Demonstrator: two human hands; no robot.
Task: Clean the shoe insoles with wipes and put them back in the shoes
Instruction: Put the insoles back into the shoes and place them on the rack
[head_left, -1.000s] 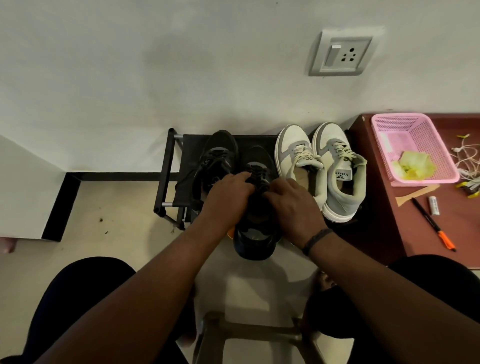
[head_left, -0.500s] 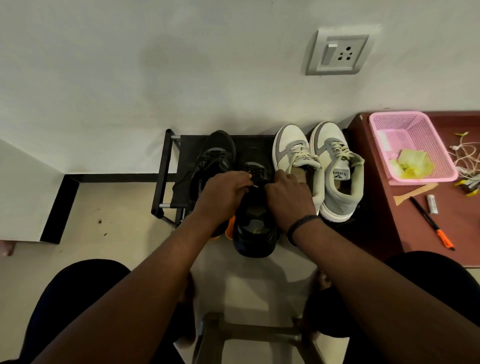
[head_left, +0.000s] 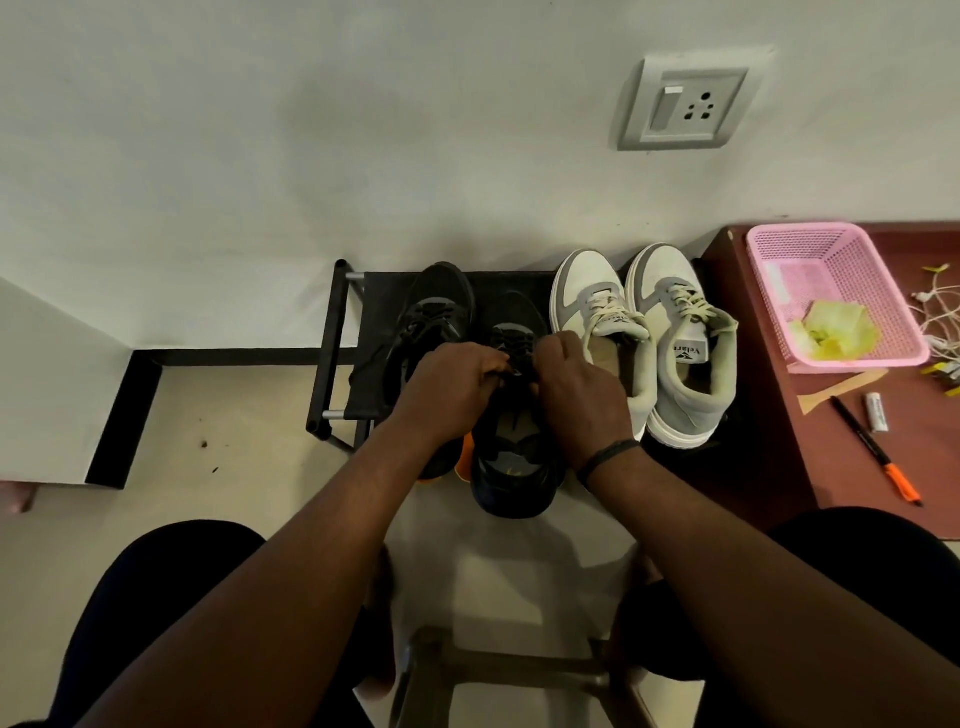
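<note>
While both my hands, left hand (head_left: 451, 391) and right hand (head_left: 581, 391), pinch the black sneaker (head_left: 511, 415)'s laces, fingers closed on them.

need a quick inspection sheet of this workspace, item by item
surface: black shoe rack against the wall; dark red table at its right.
job's things: two black shoes, the right black shoe under both hands; pair of grey and white sneakers beside it; no insole or wipe clearly seen.
clutter: pink basket holding a yellow wrapper; pen with orange cap.
grippers: left hand and right hand pinch at the laces.
cables: white cables on the table edge.
surroundings: wall socket; pale floor.
</note>
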